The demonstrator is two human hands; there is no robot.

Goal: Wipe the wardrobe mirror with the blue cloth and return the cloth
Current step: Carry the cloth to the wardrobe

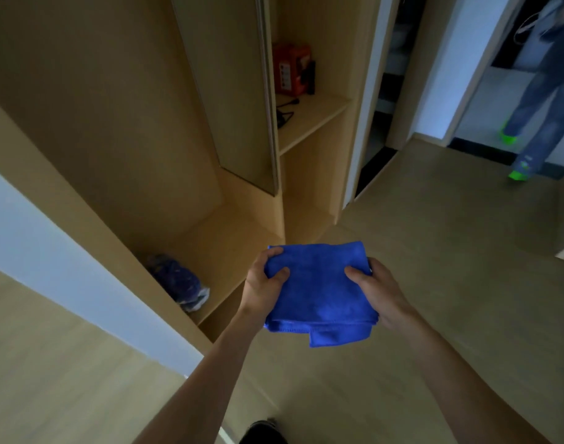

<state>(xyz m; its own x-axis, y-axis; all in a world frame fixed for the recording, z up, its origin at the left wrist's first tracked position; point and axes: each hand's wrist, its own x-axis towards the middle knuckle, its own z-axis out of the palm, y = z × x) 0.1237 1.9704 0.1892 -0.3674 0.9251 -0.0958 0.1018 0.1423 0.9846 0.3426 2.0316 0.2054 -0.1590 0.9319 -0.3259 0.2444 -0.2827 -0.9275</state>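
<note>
While the left hand (264, 285) and right hand (378, 294) each grip a side of the folded blue cloth (319, 293), held low before the wardrobe (114, 129), the step looks like readying it; next, one hand must raise it to the mirror (240, 97).

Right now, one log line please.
left hand: grips blue cloth | right hand: grips it too | wardrobe mirror: not touched

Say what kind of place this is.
Probably a bedroom or hallway in a flat or hotel room: a built-in wooden wardrobe with open shelves, a tall mirror set in it, and a wood-look floor.
</note>
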